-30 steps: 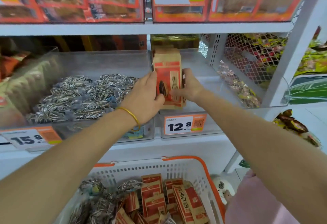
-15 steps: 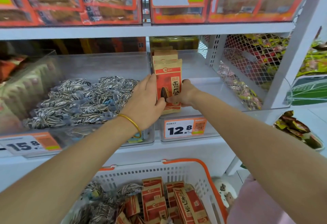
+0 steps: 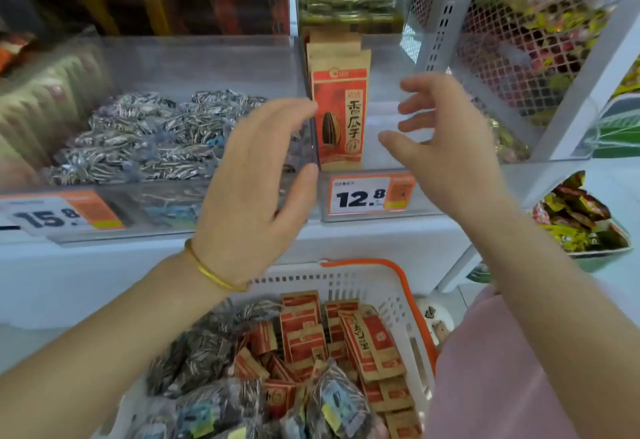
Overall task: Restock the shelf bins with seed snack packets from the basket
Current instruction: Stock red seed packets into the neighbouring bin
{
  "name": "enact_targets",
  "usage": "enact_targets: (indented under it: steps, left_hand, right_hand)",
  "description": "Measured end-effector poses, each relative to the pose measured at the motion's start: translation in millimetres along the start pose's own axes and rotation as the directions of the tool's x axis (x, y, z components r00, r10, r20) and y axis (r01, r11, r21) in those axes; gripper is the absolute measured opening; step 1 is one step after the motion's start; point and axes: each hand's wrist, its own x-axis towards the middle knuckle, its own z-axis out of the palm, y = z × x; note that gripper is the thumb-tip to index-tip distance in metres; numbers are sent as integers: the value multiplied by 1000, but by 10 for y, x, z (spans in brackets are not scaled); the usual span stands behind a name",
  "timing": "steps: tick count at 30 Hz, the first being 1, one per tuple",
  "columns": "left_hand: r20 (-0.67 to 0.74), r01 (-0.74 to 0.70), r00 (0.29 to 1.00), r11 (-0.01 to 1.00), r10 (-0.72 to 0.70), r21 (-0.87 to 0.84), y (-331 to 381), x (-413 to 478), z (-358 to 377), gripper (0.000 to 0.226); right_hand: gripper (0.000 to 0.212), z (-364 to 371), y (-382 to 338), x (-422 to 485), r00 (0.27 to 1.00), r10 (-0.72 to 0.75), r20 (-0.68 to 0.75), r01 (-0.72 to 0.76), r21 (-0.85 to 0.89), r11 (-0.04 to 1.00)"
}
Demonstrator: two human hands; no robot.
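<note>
A row of red and kraft seed packets (image 3: pixel 339 106) stands upright at the left side of the clear shelf bin (image 3: pixel 388 147) above the 12.8 price tag. My left hand (image 3: pixel 252 189) hovers in front of the bin, fingers relaxed, its fingertips close to the front packet's left edge. My right hand (image 3: pixel 440 147) is to the right of the packets, fingers spread, holding nothing. Below, the white basket with orange handle (image 3: pixel 391 296) holds several more red packets (image 3: pixel 311 338) and clear bags of striped sunflower seeds (image 3: pixel 207 359).
The left bin (image 3: pixel 173 68) is filled with clear bags of striped seeds (image 3: pixel 145 137) above a 15.8 tag. A white mesh shelf divider (image 3: pixel 498 68) with colourful candy stands at the right. More candy packets (image 3: pixel 578 217) lie at lower right.
Both hands have let go of the front packet and pulled back toward me, apart from each other. The packet stays standing in the bin. The view has tilted down.
</note>
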Motion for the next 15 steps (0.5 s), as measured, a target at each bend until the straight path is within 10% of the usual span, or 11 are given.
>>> enact_targets:
  steps: [3,7,11,15]
  left_hand:
    - [191,-44,981,998,36,39,-28,-608,2,35]
    - [526,35,844,989,-105,143,-307,-1183,202,37]
    - [621,62,769,984,-155,168,-473,-1334,324,41]
    - [629,100,757,983,-177,157,-524,-1394,382,26]
  right_hand:
    - [28,72,169,-609,963,-7,270,28,-71,997]
    - [27,773,834,-852,631,284,722,170,-485,858]
    - [15,1274,1421,-1200,458,466,756,152,-584,798]
    - [53,1470,1649,-1633,336,574,747,84,-631,772]
